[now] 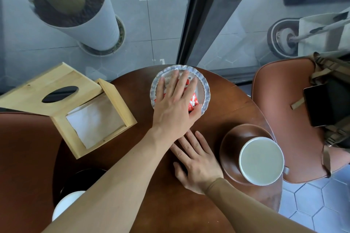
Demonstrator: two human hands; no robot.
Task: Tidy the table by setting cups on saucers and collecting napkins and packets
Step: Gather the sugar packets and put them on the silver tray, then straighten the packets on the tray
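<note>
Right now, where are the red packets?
Head view: the red packets lie in the scalloped dish at the table's far edge, under the left hand, left of the brown saucer.

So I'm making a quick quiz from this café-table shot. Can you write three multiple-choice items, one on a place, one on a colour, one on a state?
1. Where does the white cup stand?
A. on the brown saucer
B. inside the wooden tissue box
C. on the chair

2. What colour are the packets on the scalloped plate?
A. blue
B. green
C. red and white

3. How does the right hand lie?
A. curled round the cup
B. flat on the table, holding nothing
C. pinching a napkin

Answers: 1 A, the cup sits on the saucer's near edge. 2 C, red print shows beside the left hand. 3 B, its fingers lie straight.
</note>
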